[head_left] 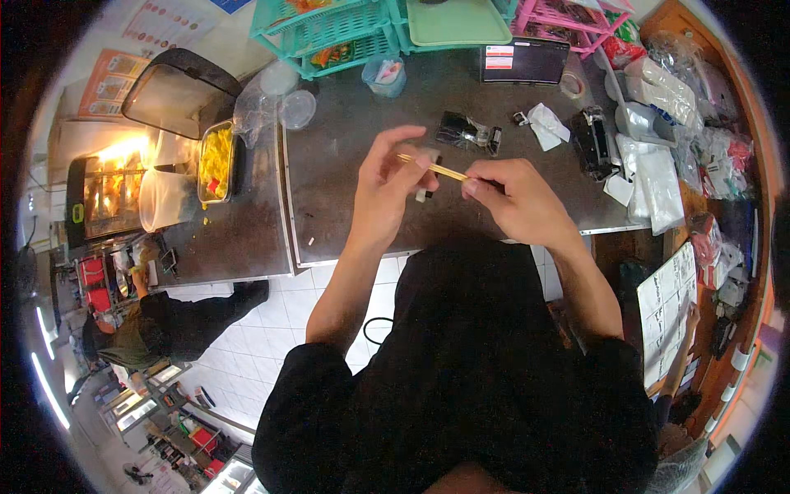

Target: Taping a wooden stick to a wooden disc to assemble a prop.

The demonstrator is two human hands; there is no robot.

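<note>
My left hand (pixel 393 177) pinches one end of a few thin pale wooden sticks (pixel 448 172) between thumb and fingers, its index finger raised. The sticks' other end is gripped by my right hand (pixel 520 196), closed between thumb and forefinger. They are held level above the dark tabletop (pixel 346 218), near its front edge. Something small, dark and white, shows just below my left fingertips; I cannot make out what it is. Beyond the sticks lies a black item in clear wrapping (pixel 461 129).
Teal baskets (pixel 329 41) and a blue cup (pixel 384 76) stand at the back. A screen (pixel 527 63), white crumpled paper (pixel 547 126) and a black device (pixel 594 142) are at the right. A container of yellow food (pixel 216 165) sits left. Another person (pixel 164 325) is at the far left.
</note>
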